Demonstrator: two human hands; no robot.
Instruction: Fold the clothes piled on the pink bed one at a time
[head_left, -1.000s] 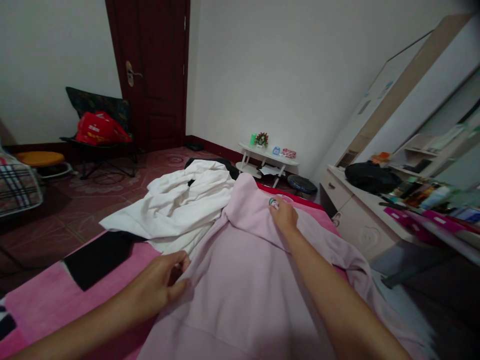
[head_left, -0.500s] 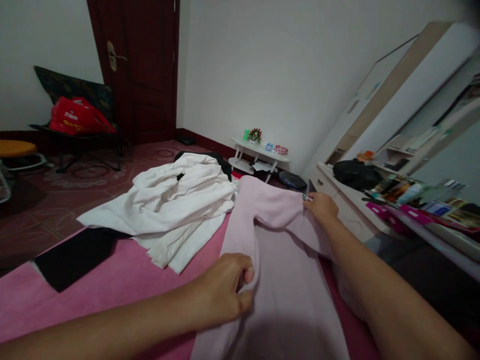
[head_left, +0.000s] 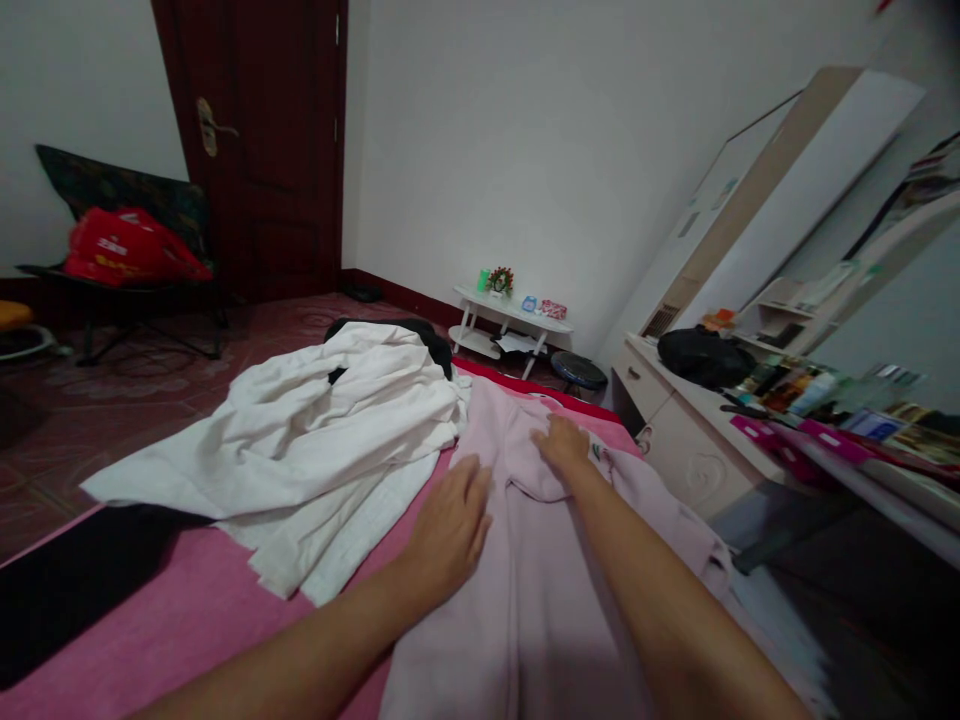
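Observation:
A pale pink garment point(head_left: 480, 600) lies spread along the bed point(head_left: 195, 620), with a long seam or fold running down it toward me. My left hand point(head_left: 448, 520) rests on its left side, fingers apart and laid on the cloth. On the upper part, my right hand point(head_left: 564, 445) touches the fabric with its fingers stretched out. A small dark embroidered mark point(head_left: 600, 455) shows beside the right wrist. Part of the garment droops to the right, beyond the right forearm. To the left of the left hand, a crumpled white garment point(head_left: 337, 410) lies on the bed.
Black cloth point(head_left: 97, 570) lies under the white garment. A dressing table point(head_left: 675, 420) with bottles and a black bag point(head_left: 705, 357) stands at the right. Farther back are a low white table point(head_left: 517, 310), a round stool point(head_left: 579, 370) and a chair holding a red bag point(head_left: 135, 248).
Both hands have let go of the cloth edges and now lie on the garment. The right hand came left, and the part it held up now lies down toward the right.

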